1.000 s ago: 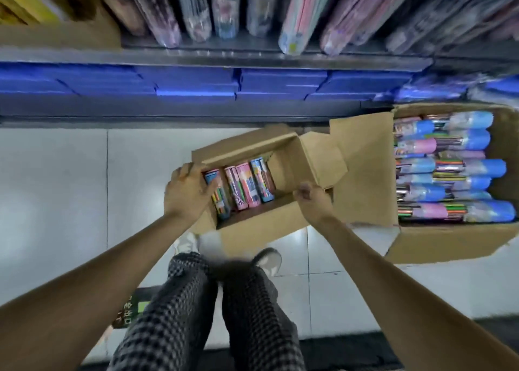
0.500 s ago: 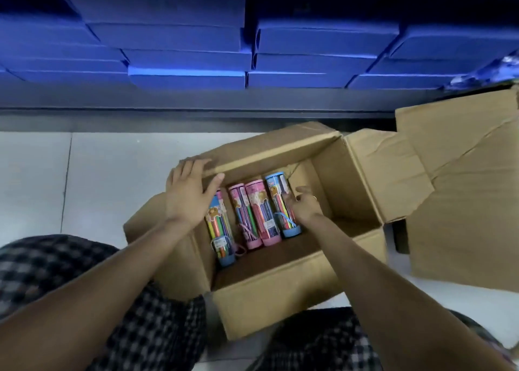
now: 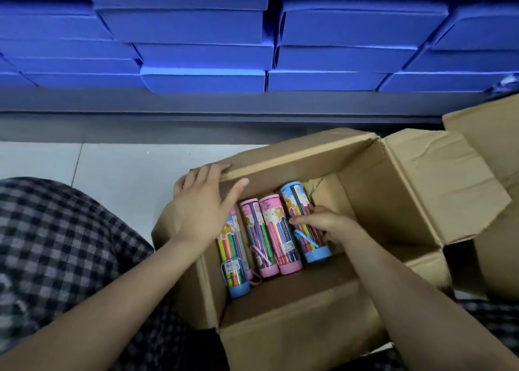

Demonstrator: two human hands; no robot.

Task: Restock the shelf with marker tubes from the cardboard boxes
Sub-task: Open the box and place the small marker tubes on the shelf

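- The view has dropped closer: the upper shelf row seen a second ago is out of frame, and the open cardboard box (image 3: 309, 314) now sits on the floor between the checked-trouser knees, right in front of the stacked blue boxes (image 3: 202, 50) on the low shelf.
- The right hand (image 3: 323, 222) has gone from the box's front rim down inside; its fingers (image 3: 300, 219) now curl around the blue-capped marker tube (image 3: 302, 216) at the right end of the row.
- The left hand (image 3: 205, 205) has barely shifted: fingers straight and loosely spread, pressing the box's left wall and rear rim, thumb reaching over the leftmost tube (image 3: 233, 258).
- Two pink-capped tubes (image 3: 269, 236) lie untouched between.
- My reading: carrying is over and unloading begins; no tube from this box has reached the shelf yet.
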